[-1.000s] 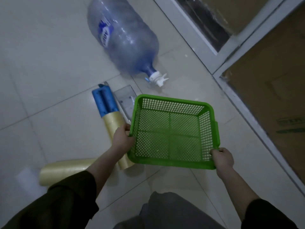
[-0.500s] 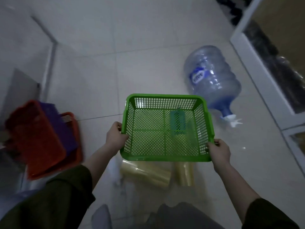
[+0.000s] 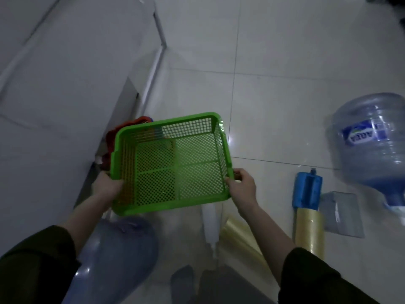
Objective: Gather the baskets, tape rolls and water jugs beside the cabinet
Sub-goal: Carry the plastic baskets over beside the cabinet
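While both hands hold the square green plastic mesh basket (image 3: 175,205) above the glossy white tiled floor (image 3: 274,102), the left hand (image 3: 107,185) grips its left edge and the right hand (image 3: 243,185) pinches its right rim. The basket hangs just beside the pale grey cabinet (image 3: 54,95), partly over a red plastic basket (image 3: 123,130) at the cabinet's foot. One clear blue water jug (image 3: 118,255) lies below the left forearm, and another jug (image 3: 372,150) lies well to the right, near a yellowish tape roll (image 3: 309,231). Bare tiles stretch ahead.
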